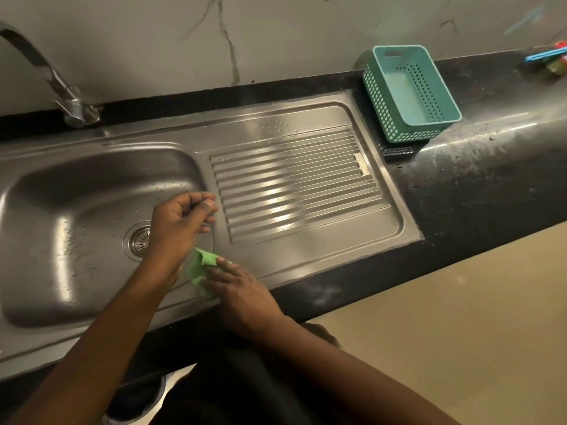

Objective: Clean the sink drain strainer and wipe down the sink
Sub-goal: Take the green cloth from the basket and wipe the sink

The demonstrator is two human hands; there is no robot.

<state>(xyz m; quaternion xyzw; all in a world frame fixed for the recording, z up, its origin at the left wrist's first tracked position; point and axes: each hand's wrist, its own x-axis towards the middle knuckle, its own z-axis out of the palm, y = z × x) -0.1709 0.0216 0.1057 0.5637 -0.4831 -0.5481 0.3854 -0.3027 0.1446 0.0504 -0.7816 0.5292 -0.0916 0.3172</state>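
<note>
Green cloth (201, 273) under right hand (242, 297).

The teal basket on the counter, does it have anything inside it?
No, the teal basket shows only its bare bottom and stands on the black counter right of the sink.

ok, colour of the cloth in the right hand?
Bright green cloth, pinched by the right hand; seen in the head view.

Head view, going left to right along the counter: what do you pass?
Faucet → drain strainer → left hand → ribbed drainboard → teal basket → colourful items at the far right edge.
</note>
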